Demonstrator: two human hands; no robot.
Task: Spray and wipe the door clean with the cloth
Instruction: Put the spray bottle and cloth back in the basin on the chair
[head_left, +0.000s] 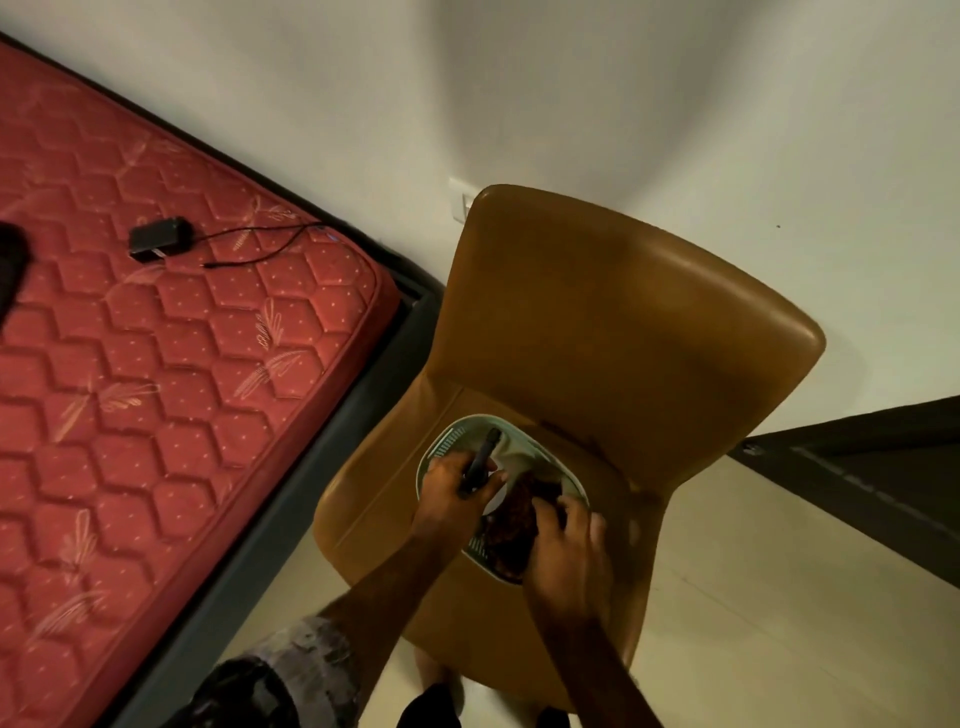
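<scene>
Cloth (511, 525), dark brownish, is lying bunched in the pale basket (451, 441) that is sitting on the tan chair (623, 322) seat. Your right hand (563, 540) is resting on the cloth's right edge, fingers curling down onto it, closing on the fabric. Your left hand (452, 488) is sitting just left of the cloth, over the basket's left half, gripping a dark slim spray bottle (483, 460) that is pointing up and away from you; blurry, so you can't tell its nozzle. The door (857, 467), dark, is showing at the right edge, well apart from both hands. Red mattress (156, 338) is lying to the left, with a black adapter (158, 238) and its cord on it
</scene>
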